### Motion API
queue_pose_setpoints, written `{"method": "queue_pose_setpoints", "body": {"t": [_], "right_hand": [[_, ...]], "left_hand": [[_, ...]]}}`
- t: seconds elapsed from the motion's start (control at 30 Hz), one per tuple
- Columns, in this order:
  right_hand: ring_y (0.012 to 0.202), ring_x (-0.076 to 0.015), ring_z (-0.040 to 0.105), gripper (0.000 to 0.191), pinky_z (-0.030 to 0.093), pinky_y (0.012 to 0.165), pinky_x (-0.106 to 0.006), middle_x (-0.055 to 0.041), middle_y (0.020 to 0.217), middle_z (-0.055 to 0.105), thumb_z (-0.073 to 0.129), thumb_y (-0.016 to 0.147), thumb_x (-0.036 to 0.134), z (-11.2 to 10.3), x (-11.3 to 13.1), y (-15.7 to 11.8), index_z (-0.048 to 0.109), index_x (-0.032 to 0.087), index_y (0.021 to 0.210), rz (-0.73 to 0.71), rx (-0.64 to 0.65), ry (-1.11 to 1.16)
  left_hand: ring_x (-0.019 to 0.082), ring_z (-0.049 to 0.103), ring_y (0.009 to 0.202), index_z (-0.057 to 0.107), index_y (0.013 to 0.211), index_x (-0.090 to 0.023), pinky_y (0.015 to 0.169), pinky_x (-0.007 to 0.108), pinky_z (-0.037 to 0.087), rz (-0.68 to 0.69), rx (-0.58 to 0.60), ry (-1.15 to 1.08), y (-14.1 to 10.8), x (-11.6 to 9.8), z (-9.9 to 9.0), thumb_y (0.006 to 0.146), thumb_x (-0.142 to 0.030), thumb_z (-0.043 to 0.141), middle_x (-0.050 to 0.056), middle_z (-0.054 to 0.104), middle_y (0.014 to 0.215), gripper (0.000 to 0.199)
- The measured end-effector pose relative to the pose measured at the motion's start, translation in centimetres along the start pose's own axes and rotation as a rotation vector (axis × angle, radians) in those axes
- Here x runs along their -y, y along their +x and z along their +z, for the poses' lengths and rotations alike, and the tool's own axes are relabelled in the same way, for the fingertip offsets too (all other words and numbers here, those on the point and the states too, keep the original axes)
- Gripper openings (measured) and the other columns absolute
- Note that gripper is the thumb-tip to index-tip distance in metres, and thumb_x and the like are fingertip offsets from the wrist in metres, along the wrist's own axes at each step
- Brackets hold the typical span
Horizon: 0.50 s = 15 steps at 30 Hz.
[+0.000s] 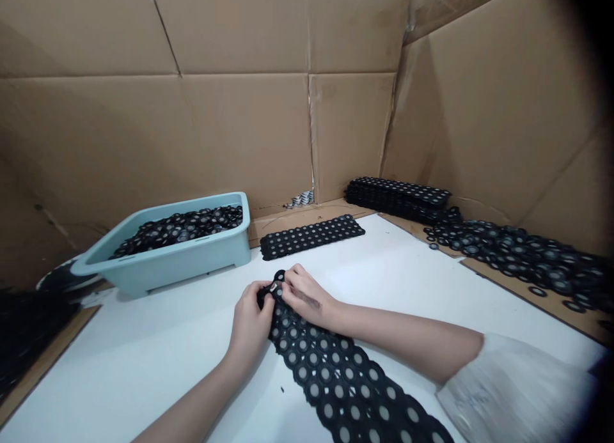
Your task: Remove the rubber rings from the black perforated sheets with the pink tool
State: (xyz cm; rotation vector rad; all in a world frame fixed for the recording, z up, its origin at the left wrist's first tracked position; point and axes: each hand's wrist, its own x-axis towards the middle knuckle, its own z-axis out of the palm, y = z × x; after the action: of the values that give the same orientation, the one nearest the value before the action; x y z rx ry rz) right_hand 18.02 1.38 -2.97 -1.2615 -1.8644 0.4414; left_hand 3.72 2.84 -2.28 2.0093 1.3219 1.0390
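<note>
one black strip (336,373) runs nearest, off the bottom of the view at 5 o'clock from the hands, its scalloped edges on the white table (192,347). the widest room for moving spreads over that table at 8 to 9 o'clock; narrower room lies at 3 o'clock, past the right forearm. the strip is joined round discs with pale grey centres (white shows through some of the small gaps). both hands meet on its far end: the left hand (252,318) pinches the left corner between thumb and bent fingers; the right hand (307,296) has its fingers curled and pressed on the end, though i cannot tell how its thumb sits.

farther off, one light-blue tub (192,261) at 10 o'clock holds dark discs (187,229), too many to count. one flat strip (311,236) of like pattern lies at 12 to 1 o'clock. uncounted loose discs (527,257) heap along the right side at 3 o'clock. one stack of strips (398,197) rests at 2 o'clock, by the cardboard wall (240,130).
</note>
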Motion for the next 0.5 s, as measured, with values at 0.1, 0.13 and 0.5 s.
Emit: {"method": "queue_pose_setpoints", "body": {"t": [0.1,0.13,0.5], "right_hand": [[0.069,-0.0115,0.045,0.016,0.042,0.069,-0.028,-0.001,0.079,0.038,0.035,0.083,0.019,-0.1,-0.1,0.0,0.034,0.019,0.067,0.035,0.015,-0.009],[0.069,-0.0116,0.045,0.017,0.042,0.069,-0.028,-0.001,0.078,0.039,0.036,0.083,0.019,-0.1,-0.2,-0.1,0.034,0.019,0.066,0.037,0.016,-0.014],[0.092,-0.0159,0.046,0.019,0.038,0.085,-0.032,-0.0031,0.091,0.048,0.041,0.072,0.004,-1.1,0.3,-0.1,0.044,0.019,0.083,-0.185,-0.243,0.076]], "left_hand": [[0.02,0.055,0.089,0.047,0.098,-0.021,0.081,0.035,0.04,-0.01,0.007,-0.029,0.2,0.5,-0.1,0.075,-0.024,0.041,0.004,0.059,0.091,0.024],[0.02,0.055,0.088,0.046,0.098,-0.021,0.08,0.034,0.041,-0.013,0.01,-0.04,0.2,0.6,-0.1,0.075,-0.024,0.041,0.004,0.059,0.091,0.023],[0.017,0.053,0.076,0.05,0.077,-0.021,0.07,0.027,0.039,0.053,0.075,-0.052,0.3,-0.7,-0.6,0.082,-0.037,0.04,-0.001,0.057,0.077,0.02]]}}
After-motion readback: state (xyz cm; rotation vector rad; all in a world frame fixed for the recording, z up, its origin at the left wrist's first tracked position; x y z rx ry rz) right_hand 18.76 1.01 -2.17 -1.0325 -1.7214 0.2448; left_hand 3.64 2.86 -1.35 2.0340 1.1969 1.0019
